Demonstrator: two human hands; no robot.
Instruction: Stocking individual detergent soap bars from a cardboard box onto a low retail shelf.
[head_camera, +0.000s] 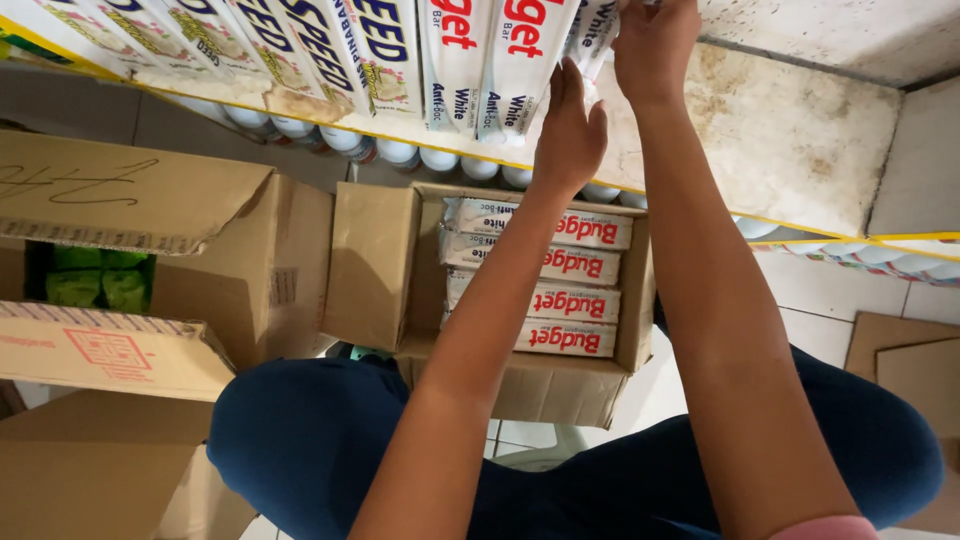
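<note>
White soap bar packs (520, 50) with red lettering: standing upright side by side on shelf (800, 140), top centre of frame, rightmost pack touched by both hands. More of same packs (545, 265): four long white wrapped bars with red print, lying flat, stacked in rows inside open cardboard box (375, 265), centre of frame, flaps folded outward.
</note>
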